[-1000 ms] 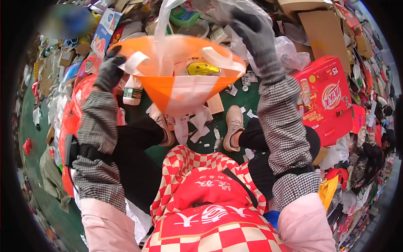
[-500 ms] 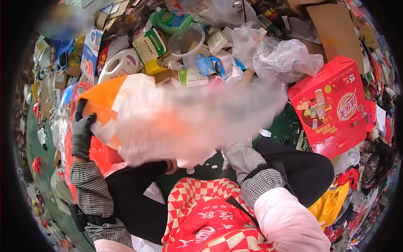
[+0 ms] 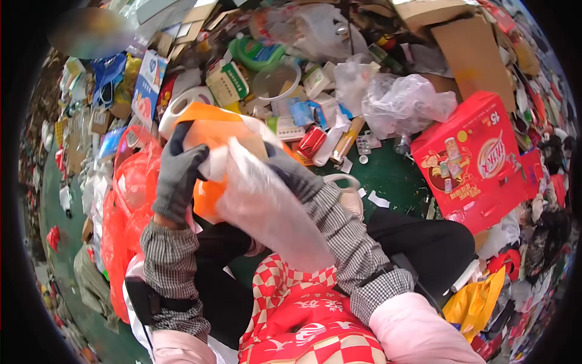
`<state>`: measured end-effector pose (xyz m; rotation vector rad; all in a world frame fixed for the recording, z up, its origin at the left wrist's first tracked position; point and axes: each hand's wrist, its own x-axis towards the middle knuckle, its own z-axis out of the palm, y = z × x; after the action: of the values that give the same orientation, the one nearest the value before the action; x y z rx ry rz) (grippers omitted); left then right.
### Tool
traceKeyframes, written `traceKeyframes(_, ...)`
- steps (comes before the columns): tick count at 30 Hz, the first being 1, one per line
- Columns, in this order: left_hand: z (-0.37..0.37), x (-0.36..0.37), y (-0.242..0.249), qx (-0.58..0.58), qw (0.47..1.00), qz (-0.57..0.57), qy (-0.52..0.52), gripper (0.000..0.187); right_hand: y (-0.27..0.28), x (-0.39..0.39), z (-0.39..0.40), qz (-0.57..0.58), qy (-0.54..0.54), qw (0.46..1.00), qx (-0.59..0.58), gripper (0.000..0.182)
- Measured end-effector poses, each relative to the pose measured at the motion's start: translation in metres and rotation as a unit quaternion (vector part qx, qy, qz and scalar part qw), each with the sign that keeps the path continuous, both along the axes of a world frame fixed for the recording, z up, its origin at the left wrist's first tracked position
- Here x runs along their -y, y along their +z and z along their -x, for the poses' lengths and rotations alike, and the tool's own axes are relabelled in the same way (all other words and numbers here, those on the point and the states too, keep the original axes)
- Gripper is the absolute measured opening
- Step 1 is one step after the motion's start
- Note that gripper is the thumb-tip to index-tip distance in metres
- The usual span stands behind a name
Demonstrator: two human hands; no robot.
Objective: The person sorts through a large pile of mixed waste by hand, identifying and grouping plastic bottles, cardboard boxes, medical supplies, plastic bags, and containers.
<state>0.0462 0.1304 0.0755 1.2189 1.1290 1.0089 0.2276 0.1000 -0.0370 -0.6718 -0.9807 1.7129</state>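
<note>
My left hand (image 3: 179, 176), in a grey glove, is closed on the left side of a crumpled orange-and-white plastic bag (image 3: 209, 124). From the front of that bag a translucent plastic part (image 3: 273, 221) hangs down toward my apron. My right hand (image 3: 291, 170), gloved as well, is closed at the bag's right side, its fingertips partly hidden by it. Both hands hold the bag above my lap. Just left of my left hand lies a red plastic bag (image 3: 130, 188).
A large red carton (image 3: 470, 158) stands at the right, by a clear plastic bag (image 3: 406, 103). Ahead lie a green bottle (image 3: 257, 53), a clear tub (image 3: 276, 82), a red can (image 3: 311, 142) and small boxes on a green floor (image 3: 388, 167). A yellow bag (image 3: 476, 306) is beside my knee.
The bag, spread wide and blurred before, is now gathered between my hands. My left hand has moved right and inward; my right hand has come up to the bag, uncovering the floor and can.
</note>
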Motion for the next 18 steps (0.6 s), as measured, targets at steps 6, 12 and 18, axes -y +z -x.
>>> traceKeyframes(6,0.003,0.058,0.061,0.071,0.996,-0.054,0.018,0.062,0.043,-0.042,0.026,-0.220,-0.233,0.729,0.605,0.058)
traceKeyframes(12,0.045,0.044,-0.069,-0.383,0.920,-0.078,0.036,0.071,0.062,-0.038,-0.001,-0.311,0.319,0.575,0.686,0.039)
traceKeyframes(18,0.024,0.034,-0.082,-0.422,0.894,-0.139,0.053,0.062,0.086,-0.044,-0.200,-0.222,-0.081,0.771,0.591,0.043)
